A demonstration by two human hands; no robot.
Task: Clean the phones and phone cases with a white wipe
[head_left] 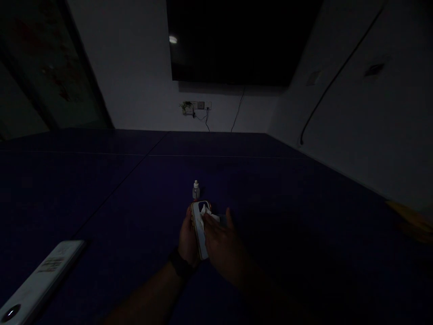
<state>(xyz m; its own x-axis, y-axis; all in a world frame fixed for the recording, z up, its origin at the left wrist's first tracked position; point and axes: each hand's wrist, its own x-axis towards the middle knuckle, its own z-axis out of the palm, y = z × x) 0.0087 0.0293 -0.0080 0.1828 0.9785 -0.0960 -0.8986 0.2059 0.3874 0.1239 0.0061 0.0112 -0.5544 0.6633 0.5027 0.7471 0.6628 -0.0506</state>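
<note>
In the dim head view, my left hand [188, 239] is wrapped round the left side of a phone [200, 239], tilted with its camera end away from me. The phone has a pale back and an orange-gold edge. A crumpled white tissue [204, 212] lies against its upper part. My right hand [223, 243] presses the tissue onto the phone with its fingers, the thumb or another finger sticking out to one side. Just beyond the phone stands a small clear dropper bottle [195, 190] with a white cap, upright and touched by neither hand.
A long white box-like object [43, 275] lies at the lower left of the dark blue surface [135, 194]. Something yellow [411, 216] is at the right edge. Behind are a wall, sockets [200, 105] with cables, and a large dark screen [237, 40].
</note>
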